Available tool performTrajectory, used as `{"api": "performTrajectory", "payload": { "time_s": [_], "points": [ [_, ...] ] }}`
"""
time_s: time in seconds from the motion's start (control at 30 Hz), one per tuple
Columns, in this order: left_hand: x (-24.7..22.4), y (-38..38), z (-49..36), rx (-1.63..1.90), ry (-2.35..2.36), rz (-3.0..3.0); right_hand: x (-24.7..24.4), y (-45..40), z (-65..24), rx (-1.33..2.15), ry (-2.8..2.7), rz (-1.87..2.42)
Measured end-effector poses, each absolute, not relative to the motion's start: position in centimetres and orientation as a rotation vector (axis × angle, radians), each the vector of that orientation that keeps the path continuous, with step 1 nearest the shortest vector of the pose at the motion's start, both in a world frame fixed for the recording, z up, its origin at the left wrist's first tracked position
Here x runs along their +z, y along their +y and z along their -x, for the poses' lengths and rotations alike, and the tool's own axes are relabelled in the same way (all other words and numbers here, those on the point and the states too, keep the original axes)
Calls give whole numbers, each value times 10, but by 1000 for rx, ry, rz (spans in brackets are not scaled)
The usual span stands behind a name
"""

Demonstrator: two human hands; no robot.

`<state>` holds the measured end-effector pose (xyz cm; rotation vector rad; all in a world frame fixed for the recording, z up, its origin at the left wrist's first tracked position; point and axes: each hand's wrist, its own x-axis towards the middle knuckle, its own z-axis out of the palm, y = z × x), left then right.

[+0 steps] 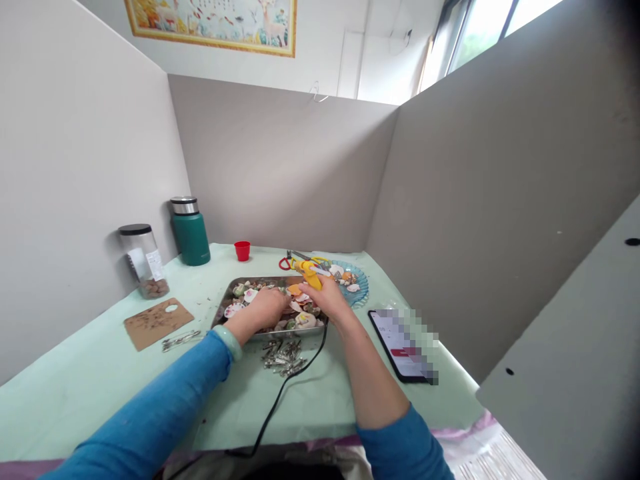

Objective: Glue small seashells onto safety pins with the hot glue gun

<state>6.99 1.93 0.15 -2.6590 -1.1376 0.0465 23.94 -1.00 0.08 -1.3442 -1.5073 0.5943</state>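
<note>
My right hand (326, 299) is wrapped round a yellow hot glue gun (311, 273), above the right part of a metal tray (220, 308). A black cord (300, 371) runs from under that hand to the table's front edge. My left hand (270, 308) reaches down into the tray, fingers bent together among colourful shell-like pieces (306, 320); whatever it grips is hidden. A pile of small silver metal clips (283, 357) lies just in front of the tray. More silver pieces (180, 341) lie to its left, near a brown card (158, 323).
A blue dish (364, 288) of small pieces and yellow- and red-handled tools (285, 263) lie behind the tray. A phone (400, 353) is at right. A red cup (243, 251), a green bottle (191, 237) and a black-lidded jar (145, 257) stand at the back and left. Grey partitions (280, 160) enclose the table.
</note>
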Motion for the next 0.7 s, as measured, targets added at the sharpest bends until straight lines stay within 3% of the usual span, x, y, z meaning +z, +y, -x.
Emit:
{"api": "performTrajectory", "payload": {
  "time_s": [0.27, 0.47, 0.7],
  "points": [
    [6, 25, -80, 115, -1210, 2645, 2, -10, -239, 557, -1548, 1429],
    [21, 9, -81, -68, -1239, 2769, 4, -12, -239, 524, -1569, 1454],
    [21, -4, -107, 175, -1488, 2790, -3, -5, -242, 515, -1552, 1448]
  ]
}}
